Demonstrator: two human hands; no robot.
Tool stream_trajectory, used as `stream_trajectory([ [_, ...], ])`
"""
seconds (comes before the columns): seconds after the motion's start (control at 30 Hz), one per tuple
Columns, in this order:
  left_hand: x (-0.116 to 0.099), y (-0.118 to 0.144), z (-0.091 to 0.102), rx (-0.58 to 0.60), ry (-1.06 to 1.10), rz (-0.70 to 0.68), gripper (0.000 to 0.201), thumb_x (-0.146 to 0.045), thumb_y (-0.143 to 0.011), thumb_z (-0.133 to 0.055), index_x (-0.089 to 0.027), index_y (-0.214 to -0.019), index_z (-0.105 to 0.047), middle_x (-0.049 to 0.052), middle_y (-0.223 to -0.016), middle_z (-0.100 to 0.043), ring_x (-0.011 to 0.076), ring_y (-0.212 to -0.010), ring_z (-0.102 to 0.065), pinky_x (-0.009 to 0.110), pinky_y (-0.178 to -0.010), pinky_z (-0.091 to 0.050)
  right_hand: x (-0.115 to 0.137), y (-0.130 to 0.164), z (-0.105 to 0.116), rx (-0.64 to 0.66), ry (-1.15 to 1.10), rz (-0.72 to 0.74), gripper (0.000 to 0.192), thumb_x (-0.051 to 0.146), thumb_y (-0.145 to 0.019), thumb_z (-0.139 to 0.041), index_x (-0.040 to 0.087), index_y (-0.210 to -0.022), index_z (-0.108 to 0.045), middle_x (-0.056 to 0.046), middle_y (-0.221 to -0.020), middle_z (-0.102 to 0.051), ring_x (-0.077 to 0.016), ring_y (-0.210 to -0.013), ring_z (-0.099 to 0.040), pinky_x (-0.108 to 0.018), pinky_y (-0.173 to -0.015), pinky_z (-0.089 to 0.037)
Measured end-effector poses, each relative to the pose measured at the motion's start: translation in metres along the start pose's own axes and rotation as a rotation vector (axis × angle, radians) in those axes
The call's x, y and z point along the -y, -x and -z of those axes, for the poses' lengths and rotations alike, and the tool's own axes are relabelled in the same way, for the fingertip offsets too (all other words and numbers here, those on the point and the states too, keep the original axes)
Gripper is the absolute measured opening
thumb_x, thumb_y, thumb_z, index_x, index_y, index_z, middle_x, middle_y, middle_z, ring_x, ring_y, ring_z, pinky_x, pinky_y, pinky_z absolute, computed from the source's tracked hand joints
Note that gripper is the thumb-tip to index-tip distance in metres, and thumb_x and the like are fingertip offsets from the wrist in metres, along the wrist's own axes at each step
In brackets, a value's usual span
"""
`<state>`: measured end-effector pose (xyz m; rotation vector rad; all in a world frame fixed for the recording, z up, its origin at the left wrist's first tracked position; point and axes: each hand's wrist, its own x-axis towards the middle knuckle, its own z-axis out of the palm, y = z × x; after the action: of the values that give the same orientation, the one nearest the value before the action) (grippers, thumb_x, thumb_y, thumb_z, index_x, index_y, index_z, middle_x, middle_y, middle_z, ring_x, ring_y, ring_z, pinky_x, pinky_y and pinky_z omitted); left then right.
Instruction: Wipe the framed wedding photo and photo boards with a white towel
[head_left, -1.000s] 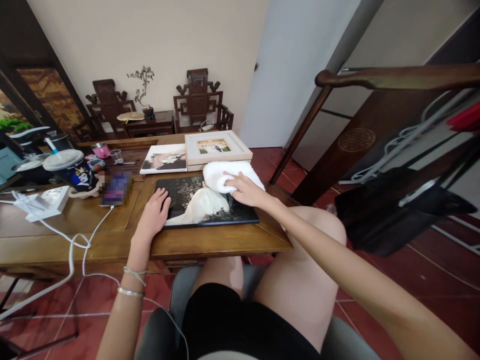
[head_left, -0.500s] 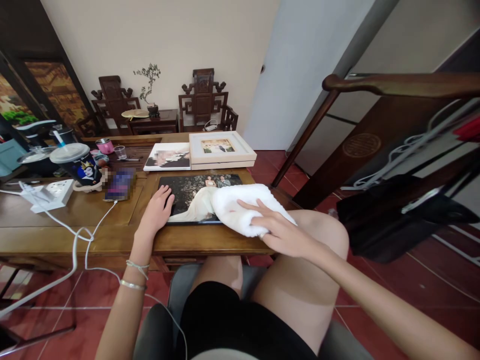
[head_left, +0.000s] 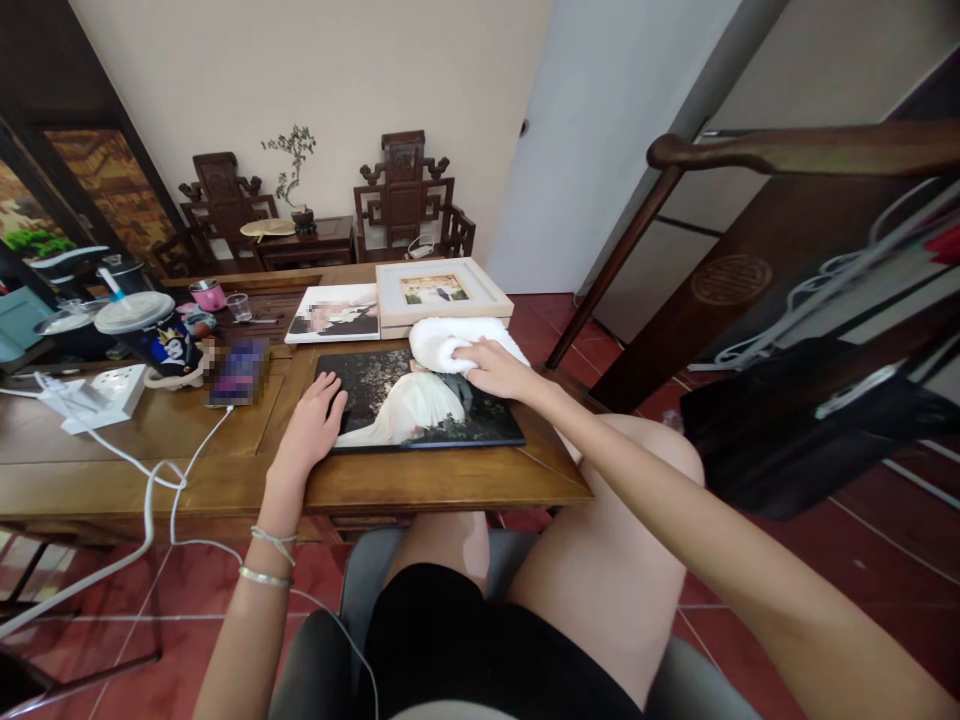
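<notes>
A dark photo panel [head_left: 405, 410] showing a figure in a long pale gown lies flat near the front edge of the wooden table [head_left: 442, 480]. On its left edge rests my left hand [head_left: 319, 415], fingers stretched out and holding nothing. My right hand [head_left: 495, 370] grips a fluffy white towel [head_left: 435, 345] over the panel's far right corner. The towel covers that upper part of the picture. Just beyond the panel are a white-framed picture [head_left: 487, 293] on a box-like base and a smaller canvas print [head_left: 319, 325].
At the left stand a lidded drink cup [head_left: 161, 335], a white power strip [head_left: 105, 395] with cables, a phone [head_left: 238, 372] and a pink cup [head_left: 208, 294]. A wooden chair back [head_left: 735, 280] rises on the right. Carved chairs [head_left: 405, 195] stand behind the table.
My right hand has moved the towel away from me, from the panel's near right part to its far right edge, uncovering the lower right corner. My left hand stays in place.
</notes>
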<state>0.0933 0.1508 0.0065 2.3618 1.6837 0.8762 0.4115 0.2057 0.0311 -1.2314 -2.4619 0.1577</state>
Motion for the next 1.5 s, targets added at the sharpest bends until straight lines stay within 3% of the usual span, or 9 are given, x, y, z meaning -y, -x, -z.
stream_trajectory([
  [0.17,0.001,0.000,-0.001,-0.009,0.016,0.002,0.052,-0.037,-0.097,-0.036,-0.002,-0.128,-0.060,0.021,-0.142,-0.052,0.0274,-0.140,-0.041,0.044,-0.118,-0.030,0.015,0.027,-0.002,-0.008,-0.033,0.010,0.040,0.006,-0.068,-0.039,0.016,-0.094,-0.067,-0.017,-0.134,-0.061,-0.0331,-0.138,-0.042,-0.061,-0.109,-0.028],
  [0.5,0.003,0.000,-0.003,-0.018,0.015,0.007,0.052,-0.040,-0.097,-0.034,-0.006,-0.128,-0.060,0.017,-0.143,-0.053,0.0270,-0.140,-0.042,0.045,-0.118,-0.031,0.087,0.126,0.021,0.085,-0.121,0.090,0.028,0.001,-0.058,-0.041,0.019,-0.070,-0.060,-0.012,-0.152,-0.042,-0.0297,-0.144,-0.032,-0.061,-0.118,-0.014],
  [0.63,0.004,0.000,-0.003,-0.019,0.013,0.002,0.053,-0.040,-0.097,-0.034,-0.005,-0.128,-0.061,0.018,-0.143,-0.053,0.0272,-0.140,-0.042,0.045,-0.118,-0.030,0.084,0.116,0.023,0.117,-0.108,0.069,0.032,0.002,-0.060,-0.041,0.019,-0.076,-0.062,-0.013,-0.148,-0.048,-0.0287,-0.143,-0.034,-0.060,-0.117,-0.018],
  [0.8,0.004,0.000,-0.002,-0.012,0.013,-0.004,0.052,-0.041,-0.097,-0.035,-0.007,-0.127,-0.061,0.017,-0.143,-0.053,0.0274,-0.140,-0.042,0.046,-0.117,-0.031,0.050,0.055,0.010,0.092,-0.052,0.036,0.043,0.005,-0.068,-0.040,0.019,-0.098,-0.066,-0.013,-0.132,-0.062,-0.0296,-0.141,-0.038,-0.061,-0.113,-0.023],
  [0.93,0.003,0.000,-0.001,-0.002,0.013,0.000,0.052,-0.040,-0.097,-0.035,-0.008,-0.128,-0.060,0.017,-0.143,-0.053,0.0270,-0.140,-0.041,0.046,-0.118,-0.030,0.028,0.004,0.003,0.047,-0.006,0.003,0.041,0.008,-0.070,-0.039,0.016,-0.098,-0.068,-0.015,-0.123,-0.067,-0.0345,-0.122,-0.055,-0.056,-0.103,-0.035],
  [1.03,0.003,0.001,-0.001,-0.001,0.018,0.003,0.050,-0.040,-0.097,-0.035,-0.010,-0.129,-0.060,0.016,-0.143,-0.053,0.0265,-0.141,-0.040,0.046,-0.118,-0.030,0.025,-0.010,0.000,0.042,0.005,-0.022,0.042,0.008,-0.071,-0.039,0.016,-0.100,-0.068,-0.014,-0.119,-0.069,-0.0345,-0.120,-0.057,-0.056,-0.103,-0.035],
  [1.23,0.002,0.001,-0.001,0.003,0.022,0.003,0.050,-0.038,-0.097,-0.036,-0.007,-0.129,-0.060,0.017,-0.144,-0.052,0.0267,-0.141,-0.040,0.045,-0.118,-0.030,0.066,0.043,-0.002,0.072,0.002,0.002,0.047,0.004,-0.071,-0.039,0.014,-0.109,-0.066,-0.021,-0.139,-0.055,-0.0337,-0.144,-0.030,-0.067,-0.110,-0.022],
  [1.37,0.001,0.002,-0.002,0.001,0.019,0.015,0.050,-0.035,-0.096,-0.038,-0.004,-0.130,-0.058,0.019,-0.145,-0.050,0.0271,-0.141,-0.039,0.044,-0.119,-0.028,0.106,0.092,0.007,0.129,-0.054,0.062,0.047,0.000,-0.064,-0.041,0.018,-0.098,-0.068,-0.015,-0.148,-0.048,-0.0325,-0.146,-0.026,-0.069,-0.113,-0.018],
  [1.5,0.001,0.002,-0.001,0.015,0.015,0.017,0.050,-0.033,-0.096,-0.038,-0.005,-0.134,-0.054,0.019,-0.150,-0.044,0.0273,-0.142,-0.038,0.044,-0.118,-0.029,0.122,0.101,0.011,0.175,-0.097,0.101,0.048,-0.001,-0.064,-0.043,0.023,-0.098,-0.068,-0.010,-0.146,-0.051,-0.0313,-0.146,-0.026,-0.069,-0.113,-0.020],
])
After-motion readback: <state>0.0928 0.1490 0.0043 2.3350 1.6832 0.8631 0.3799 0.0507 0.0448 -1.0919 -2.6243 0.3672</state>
